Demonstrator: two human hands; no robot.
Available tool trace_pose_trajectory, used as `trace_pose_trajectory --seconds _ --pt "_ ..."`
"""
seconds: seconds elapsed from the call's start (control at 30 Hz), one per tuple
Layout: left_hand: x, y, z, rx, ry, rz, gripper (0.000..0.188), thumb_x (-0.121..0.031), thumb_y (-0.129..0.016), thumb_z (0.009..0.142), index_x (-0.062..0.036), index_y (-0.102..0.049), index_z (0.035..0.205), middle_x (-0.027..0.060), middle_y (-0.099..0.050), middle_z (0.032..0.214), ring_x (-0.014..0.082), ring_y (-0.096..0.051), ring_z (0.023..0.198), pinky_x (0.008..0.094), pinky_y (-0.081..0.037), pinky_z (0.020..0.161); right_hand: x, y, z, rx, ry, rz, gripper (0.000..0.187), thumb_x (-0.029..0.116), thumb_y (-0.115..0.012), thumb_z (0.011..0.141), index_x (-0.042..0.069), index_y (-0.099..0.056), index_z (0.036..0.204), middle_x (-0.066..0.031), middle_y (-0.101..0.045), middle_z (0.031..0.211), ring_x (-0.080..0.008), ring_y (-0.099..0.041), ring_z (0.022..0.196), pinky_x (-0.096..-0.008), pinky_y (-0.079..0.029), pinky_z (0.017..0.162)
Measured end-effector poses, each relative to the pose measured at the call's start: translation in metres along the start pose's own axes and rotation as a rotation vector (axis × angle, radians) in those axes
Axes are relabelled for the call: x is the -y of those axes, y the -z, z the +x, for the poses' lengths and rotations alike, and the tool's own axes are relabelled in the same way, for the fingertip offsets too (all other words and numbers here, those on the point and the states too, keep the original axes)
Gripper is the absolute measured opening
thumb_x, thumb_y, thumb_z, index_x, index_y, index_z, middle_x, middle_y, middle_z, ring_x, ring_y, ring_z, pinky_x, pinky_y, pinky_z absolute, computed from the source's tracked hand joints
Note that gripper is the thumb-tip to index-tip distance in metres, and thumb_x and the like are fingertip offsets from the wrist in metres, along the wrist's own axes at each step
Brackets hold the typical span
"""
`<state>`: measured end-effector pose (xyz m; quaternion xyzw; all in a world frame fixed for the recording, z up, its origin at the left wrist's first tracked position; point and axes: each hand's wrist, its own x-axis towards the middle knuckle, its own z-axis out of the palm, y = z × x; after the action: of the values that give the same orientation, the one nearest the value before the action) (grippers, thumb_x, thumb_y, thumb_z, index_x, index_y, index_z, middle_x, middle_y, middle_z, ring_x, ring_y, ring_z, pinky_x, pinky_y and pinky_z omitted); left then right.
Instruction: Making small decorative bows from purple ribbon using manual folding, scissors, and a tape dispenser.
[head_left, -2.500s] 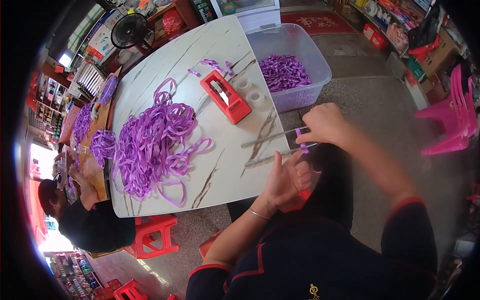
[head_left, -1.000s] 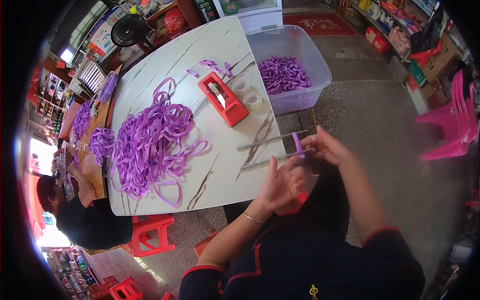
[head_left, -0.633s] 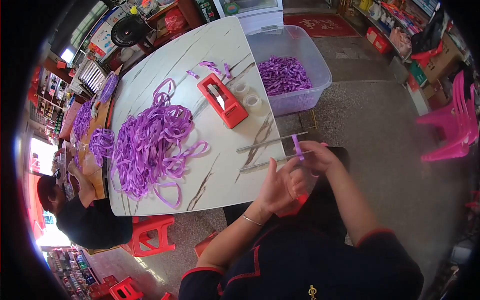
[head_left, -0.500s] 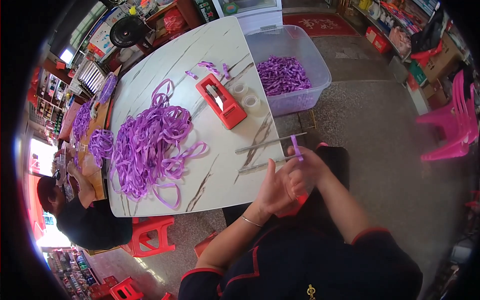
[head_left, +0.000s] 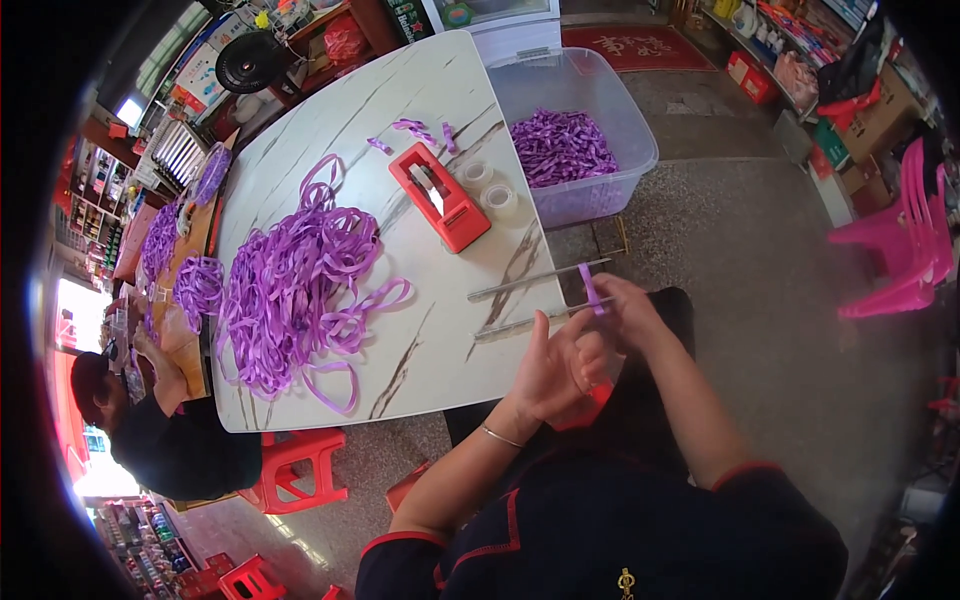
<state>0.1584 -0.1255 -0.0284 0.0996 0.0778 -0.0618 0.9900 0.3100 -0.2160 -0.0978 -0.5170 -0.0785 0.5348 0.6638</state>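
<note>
Two thin metal rods (head_left: 520, 284) stick out past the right edge of the table. Across both, near their free ends, runs a short purple ribbon (head_left: 590, 289). My right hand (head_left: 628, 312) pinches the ribbon at the nearer rod, with its fingertips partly hidden. Just left of it is my left hand (head_left: 556, 366), thumb raised, index finger reaching toward the rod and the other fingers loosely bent. Nothing shows in its palm. A large heap of purple ribbon (head_left: 290, 300) lies on the marble-patterned table (head_left: 425, 345).
On the table are a red tape dispenser (head_left: 440, 197), two tape rolls (head_left: 498, 200) and small ribbon pieces (head_left: 414, 129). A clear tub (head_left: 640, 165) of purple ribbon pieces stands beyond the right edge. Another person (head_left: 180, 420) sits at left; pink chairs (head_left: 900, 240) stand at right.
My right hand has shifted a little up and right, its fingers now against the ribbon. My left hand stays near the same place with its fingers slightly moved.
</note>
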Motion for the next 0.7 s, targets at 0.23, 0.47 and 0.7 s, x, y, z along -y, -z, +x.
trace_pose_trajectory --seconds 0.23,0.47,0.7 --pt "-0.002 0.002 -0.002 0.044 0.015 -0.076 0.068 -0.064 -0.023 0.088 -0.0099 -0.033 0.128 0.0027 -0.043 0.073 0.0166 -0.042 0.064 0.0272 -0.038 0.063 0.055 -0.074 -0.052 -0.679 0.691 -1.26 0.027 0.034 -0.066 0.075 0.009 -0.056 0.075 -0.0051 -0.055 0.073 -0.0242 -0.058 0.071 -0.0353 -0.046 0.061" --pt "-0.002 0.005 0.001 0.059 0.009 -0.03 0.066 -0.063 -0.027 0.088 -0.0106 -0.039 0.126 0.0018 -0.04 0.074 0.0152 -0.038 0.065 0.0266 -0.033 0.061 0.056 -0.025 -0.024 -0.205 0.26 -0.621 0.024 0.027 -0.067 0.078 0.006 -0.059 0.072 0.001 -0.058 0.074 -0.0141 -0.058 0.068 -0.0292 -0.045 0.058" --pt "-0.001 0.005 0.002 0.056 0.012 -0.049 0.066 -0.063 -0.026 0.087 -0.0101 -0.038 0.124 0.002 -0.038 0.072 0.0157 -0.038 0.065 0.0269 -0.033 0.061 0.012 0.014 0.014 0.16 -0.106 0.181 0.018 0.028 -0.067 0.08 0.014 -0.061 0.09 0.0036 -0.062 0.079 -0.0084 -0.058 0.073 -0.0251 -0.047 0.064"
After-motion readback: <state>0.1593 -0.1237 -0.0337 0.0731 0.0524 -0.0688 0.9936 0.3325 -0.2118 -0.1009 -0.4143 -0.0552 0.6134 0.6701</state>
